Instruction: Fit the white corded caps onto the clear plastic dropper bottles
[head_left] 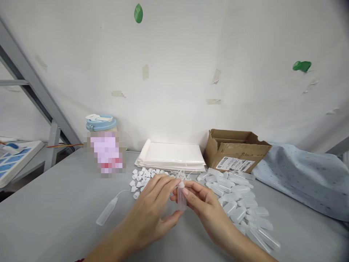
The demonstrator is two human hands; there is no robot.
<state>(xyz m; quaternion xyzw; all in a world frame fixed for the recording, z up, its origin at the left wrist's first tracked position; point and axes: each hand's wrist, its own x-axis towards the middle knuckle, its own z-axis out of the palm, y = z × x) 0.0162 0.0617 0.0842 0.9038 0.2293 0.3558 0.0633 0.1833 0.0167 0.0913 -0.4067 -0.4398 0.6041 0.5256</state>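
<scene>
Pinching the side of a small, clear frosted plastic bottle (pixel 181 200) between thumb and fingers, the right hand (pixel 207 207) has a narrow grip. The left hand (pixel 155 203) spans the same bottle more widely, fingertips at the white cone-shaped cap (pixel 181 184) on top and thumb against the base. The bottle stands nearly upright over a grey tabletop (pixel 68 214); take it as the centre of the dial. Near nine o'clock lies another translucent bottle with a thin tube (pixel 107 212). At ten o'clock spreads a pile of loose white plastic cone caps (pixel 139 179), and beyond it, against the wall, stands a container with a pale blue lid (pixel 101 123); a pixelated pink-lilac patch in front of it hides any writing. At twelve lies a stack of glossy white packets (pixel 174 154), showing no legible print. Toward one to two sits an open brown cardboard box (pixel 237 149), its white label (pixel 235 165) covered in black print too small to read. At three o'clock, near the right hand, lies a heap of clear frosted bottles (pixel 240 200), no lettering discernible. Beyond them, a pale blue-grey speckled cloth (pixel 297 178) is bunched at two.
</scene>
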